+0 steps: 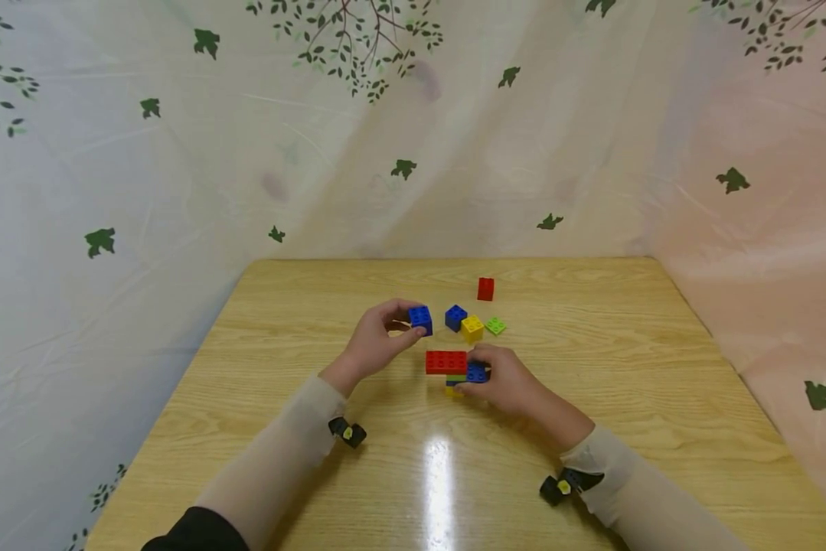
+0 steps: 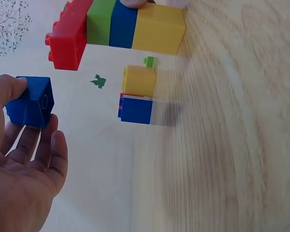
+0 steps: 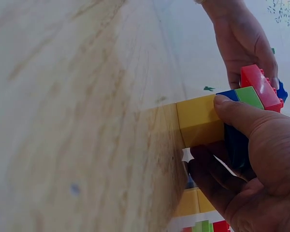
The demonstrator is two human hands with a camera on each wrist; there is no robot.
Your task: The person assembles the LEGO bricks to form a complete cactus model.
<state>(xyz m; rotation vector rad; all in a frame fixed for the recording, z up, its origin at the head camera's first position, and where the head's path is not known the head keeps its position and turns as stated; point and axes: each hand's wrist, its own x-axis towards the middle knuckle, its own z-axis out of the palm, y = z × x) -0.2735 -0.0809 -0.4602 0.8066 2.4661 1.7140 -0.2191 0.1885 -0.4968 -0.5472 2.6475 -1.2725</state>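
My left hand (image 1: pixel 373 342) pinches a square blue brick (image 1: pixel 420 321) between thumb and fingers, raised to the left of a small stack. In the left wrist view this brick's (image 2: pixel 34 101) plain side shows. The stack stands on the table, with a yellow brick (image 3: pixel 200 121) lowest, then a blue layer (image 2: pixel 123 24), a green layer (image 2: pixel 99 21) and a long red brick (image 1: pixel 446 362) on top, overhanging to the left. Its blue layer juts out rightward, studs (image 1: pixel 477 372) facing up. My right hand (image 1: pixel 512 380) grips the stack from the right, thumb against the blue layer's near side.
Behind the stack lie a blue brick (image 1: pixel 455 317), a yellow brick (image 1: pixel 472 328) and a flat green piece (image 1: pixel 495 326). Farther back is a red brick (image 1: pixel 485 288). A leaf-patterned cloth (image 1: pixel 468 207) rises along the edges of the wooden table (image 1: pixel 605 344).
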